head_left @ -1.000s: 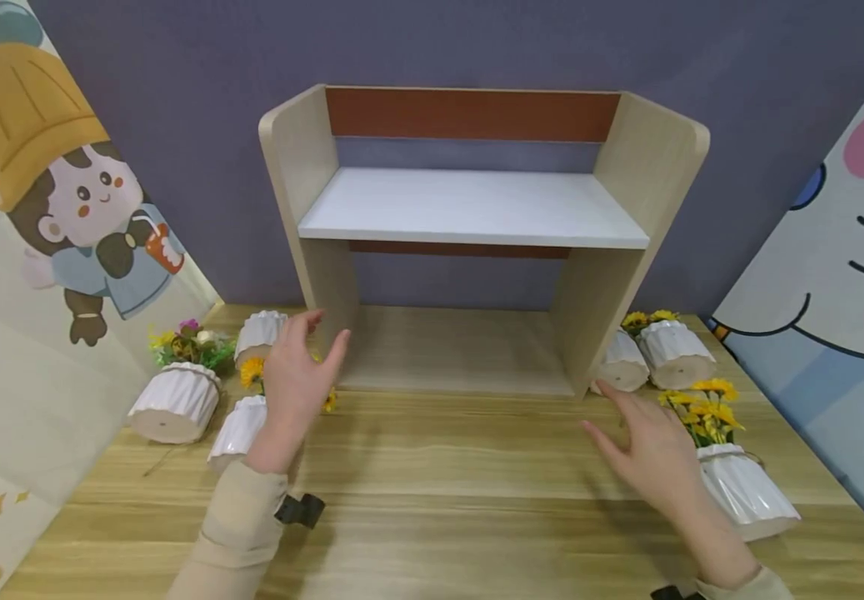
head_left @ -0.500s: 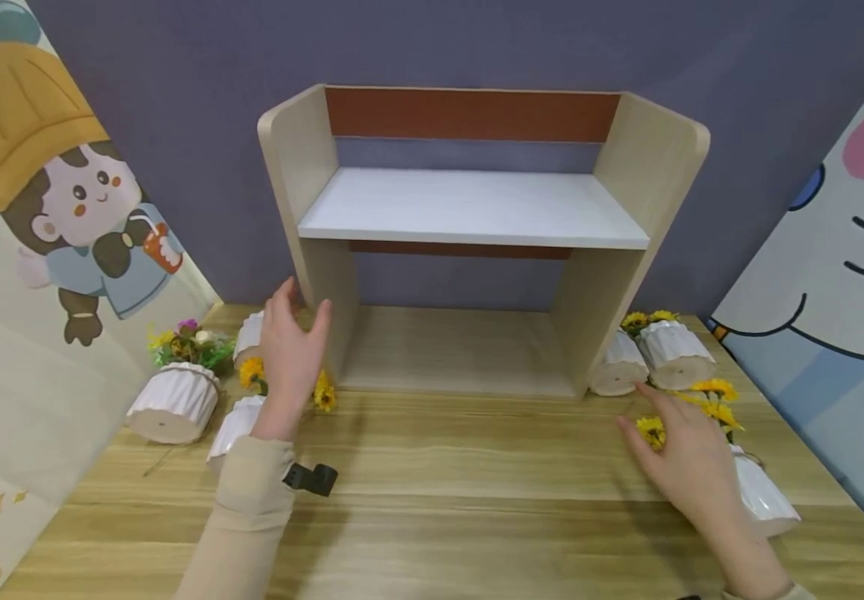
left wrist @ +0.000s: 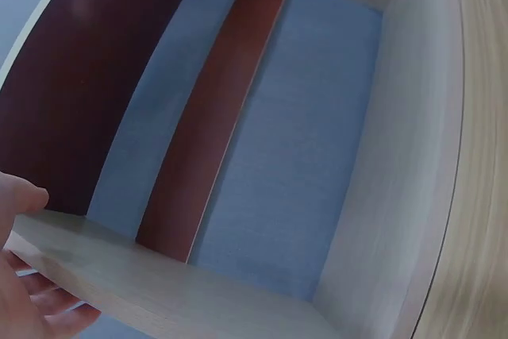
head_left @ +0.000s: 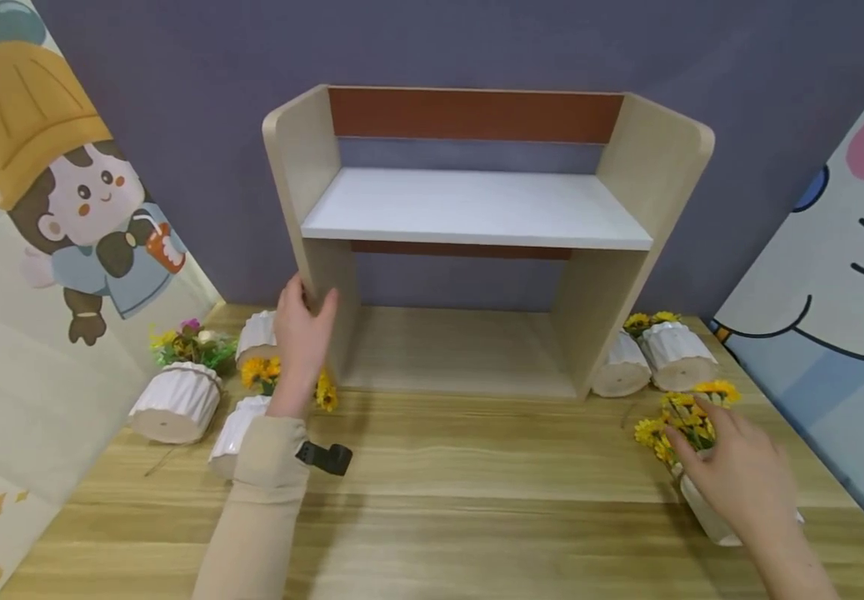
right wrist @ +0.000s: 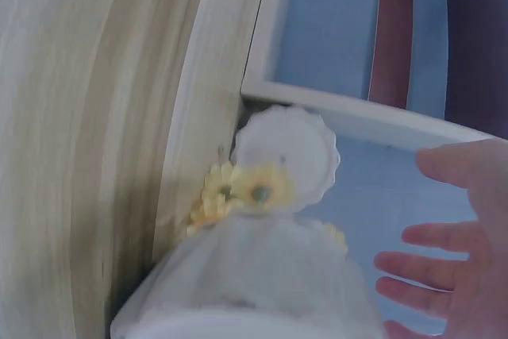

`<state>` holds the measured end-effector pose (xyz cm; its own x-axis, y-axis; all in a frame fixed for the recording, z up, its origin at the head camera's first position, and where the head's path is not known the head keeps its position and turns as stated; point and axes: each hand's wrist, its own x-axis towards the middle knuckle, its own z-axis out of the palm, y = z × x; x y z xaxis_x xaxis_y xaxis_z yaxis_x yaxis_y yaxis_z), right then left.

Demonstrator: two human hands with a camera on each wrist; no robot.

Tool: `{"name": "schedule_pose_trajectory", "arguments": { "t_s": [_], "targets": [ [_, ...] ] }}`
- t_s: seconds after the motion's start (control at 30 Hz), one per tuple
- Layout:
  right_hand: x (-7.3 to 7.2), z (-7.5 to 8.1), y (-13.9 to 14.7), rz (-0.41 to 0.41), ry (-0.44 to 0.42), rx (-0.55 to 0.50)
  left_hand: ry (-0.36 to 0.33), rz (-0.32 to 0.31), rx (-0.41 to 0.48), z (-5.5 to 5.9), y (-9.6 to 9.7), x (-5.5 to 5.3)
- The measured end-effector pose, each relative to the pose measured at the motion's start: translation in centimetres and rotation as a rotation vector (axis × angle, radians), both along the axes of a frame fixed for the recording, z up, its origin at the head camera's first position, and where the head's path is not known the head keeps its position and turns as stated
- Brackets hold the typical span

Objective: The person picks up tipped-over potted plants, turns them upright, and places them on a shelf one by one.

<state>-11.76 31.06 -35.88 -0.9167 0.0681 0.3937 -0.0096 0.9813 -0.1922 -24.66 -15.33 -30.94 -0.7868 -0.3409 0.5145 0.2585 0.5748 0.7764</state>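
My left hand (head_left: 302,337) is at the front edge of the left side panel of a two-tier desk shelf (head_left: 476,208). In the left wrist view its thumb (left wrist: 28,196) lies along the panel's inner face, while the fingers (left wrist: 67,319) wrap round the outside. My right hand (head_left: 746,475) hovers over white pleated pots of yellow flowers (head_left: 690,425) on the right, fingers spread and holding nothing. It partly covers the nearest white pot (head_left: 709,508). From the right wrist, a large blurred white pot (right wrist: 262,275) shows beside the spread fingers.
Several white pots lie on their sides left of the shelf, one with mixed flowers (head_left: 192,346), another white pot (head_left: 237,429) partly behind my left arm. Two more, including a white pot (head_left: 677,354), lie against the shelf's right side. A grey wall (head_left: 476,42) stands behind the wooden table (head_left: 439,483).
My left hand has moved from in front of the shelf's left panel onto its edge. My right hand has moved right, over the flower pots, uncovering yellow flowers and a white pot beneath.
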Motion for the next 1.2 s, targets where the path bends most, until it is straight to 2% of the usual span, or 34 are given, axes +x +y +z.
{"name": "schedule_pose_trajectory", "arguments": {
  "t_s": [0.13,0.27,0.43,0.67,0.8,0.93,1.07,1.2],
  "targets": [
    [0.2,-0.2,1.0,-0.038,-0.057,0.001,0.051,-0.015,0.054,0.1,-0.1,-0.5],
    [0.3,-0.6,2.1,-0.081,-0.149,-0.006,0.104,-0.029,0.087,0.0,-0.1,-0.7],
    [0.3,-0.9,2.7,-0.104,-0.218,0.001,0.155,-0.043,0.136,-0.3,0.0,-1.0],
    [0.2,-1.1,3.1,-0.133,-0.281,-0.016,0.177,0.008,0.125,-0.8,0.1,-1.4],
    [-0.1,-0.9,3.5,-0.164,-0.426,-0.022,0.175,0.040,0.095,-1.0,0.3,-1.4],
    [-0.3,-0.7,3.7,-0.204,-0.562,-0.034,0.179,0.047,0.090,-1.1,0.3,-1.4],
    [-0.1,-0.8,3.6,-0.224,-0.593,-0.049,0.190,0.058,0.081,-1.2,0.4,-1.4],
    [0.1,-1.0,3.0,-0.272,-0.553,-0.083,0.201,0.076,0.076,-1.4,0.3,-1.5]
  ]
}}
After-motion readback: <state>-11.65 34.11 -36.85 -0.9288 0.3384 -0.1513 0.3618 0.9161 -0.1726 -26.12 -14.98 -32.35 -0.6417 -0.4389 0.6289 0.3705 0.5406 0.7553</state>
